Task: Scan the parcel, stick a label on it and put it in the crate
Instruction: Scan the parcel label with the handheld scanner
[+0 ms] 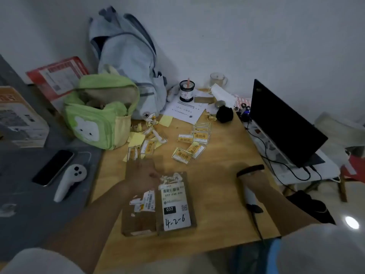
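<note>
A flat brown cardboard parcel (158, 214) lies on the wooden table (217, 184), with a white shipping label marked "032" and "4-2-6" facing up. My left hand (142, 175) rests on the parcel's far left corner, blurred; I cannot tell if it grips. To the right of the parcel, my right hand (254, 178) holds a white barcode scanner (249, 192) with a dark head, its cable trailing toward the table's front edge. Several yellow stickers (189, 147) lie scattered beyond the parcel. No crate is in view.
A green bag (98, 119) and a pale blue backpack (126, 56) stand at the back left. A phone (53, 167) and white controller (69, 180) lie on the grey mat at left. A black laptop (282, 123) sits at the right, with cables.
</note>
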`<control>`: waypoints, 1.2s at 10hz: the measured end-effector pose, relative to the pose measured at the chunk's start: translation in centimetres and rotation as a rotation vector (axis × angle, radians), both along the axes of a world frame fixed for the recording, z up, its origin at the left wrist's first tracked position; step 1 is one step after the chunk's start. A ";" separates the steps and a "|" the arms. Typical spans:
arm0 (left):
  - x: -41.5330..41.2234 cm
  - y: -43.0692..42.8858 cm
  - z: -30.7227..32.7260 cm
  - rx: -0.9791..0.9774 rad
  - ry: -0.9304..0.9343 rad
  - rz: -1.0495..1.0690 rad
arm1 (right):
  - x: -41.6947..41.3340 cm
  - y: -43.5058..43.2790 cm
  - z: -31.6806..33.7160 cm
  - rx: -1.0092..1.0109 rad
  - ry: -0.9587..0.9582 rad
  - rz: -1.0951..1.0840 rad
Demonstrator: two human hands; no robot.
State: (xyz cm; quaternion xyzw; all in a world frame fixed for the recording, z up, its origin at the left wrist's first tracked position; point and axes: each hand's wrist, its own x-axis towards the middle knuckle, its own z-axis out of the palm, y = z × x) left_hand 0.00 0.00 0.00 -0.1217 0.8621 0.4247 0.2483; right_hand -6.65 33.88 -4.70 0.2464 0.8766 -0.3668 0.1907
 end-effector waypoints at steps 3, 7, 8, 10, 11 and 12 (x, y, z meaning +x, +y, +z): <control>-1.0 -0.2 -4.5 0.088 0.054 0.193 | -0.2 0.6 -4.1 0.293 -0.174 0.042; -1.1 0.2 -3.6 0.088 -0.029 0.105 | 1.9 0.0 -3.6 -0.017 -0.055 -0.298; -0.8 0.0 -3.2 0.073 -0.048 0.058 | 1.4 -0.9 -1.5 -0.109 -0.027 -0.323; 1.4 -0.3 -2.6 0.050 -0.105 -0.003 | 2.2 -5.1 5.4 -0.403 0.077 -0.304; 2.8 -0.2 -2.6 0.117 -0.080 0.022 | 3.0 -7.5 9.4 -0.539 0.006 -0.208; 4.4 -0.3 -2.6 0.106 -0.042 0.007 | 4.6 -9.3 12.9 -0.637 -0.024 -0.109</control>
